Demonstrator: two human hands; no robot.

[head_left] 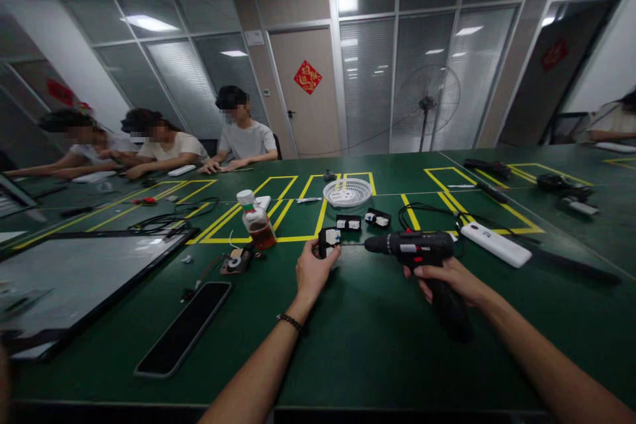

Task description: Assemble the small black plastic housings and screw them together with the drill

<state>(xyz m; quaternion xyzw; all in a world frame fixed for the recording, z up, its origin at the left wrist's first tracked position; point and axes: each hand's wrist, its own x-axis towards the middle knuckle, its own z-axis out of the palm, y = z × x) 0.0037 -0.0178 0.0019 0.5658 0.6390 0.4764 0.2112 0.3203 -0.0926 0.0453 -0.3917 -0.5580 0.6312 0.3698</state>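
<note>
My left hand (315, 271) pinches a small black-and-white part (330, 243), holding it up on edge just above the green table. In my right hand (447, 278) is a black cordless drill (415, 248), gripped by its handle and lying level. Its thin bit (354, 244) points left and reaches the right side of the part; whether the tip sits in a screw is too small to tell. Beyond the held part, two similar black-and-white parts (348, 222) (377, 218) lie on the table. A white slotted basket (347, 193) stands behind them.
A bottle of amber liquid (257, 222) stands left of my hands, near a small wired motor-like part (235, 261) and a dark phone (183, 330). A white power strip (495, 245) with black cable lies right. Several people sit across the table (387, 358).
</note>
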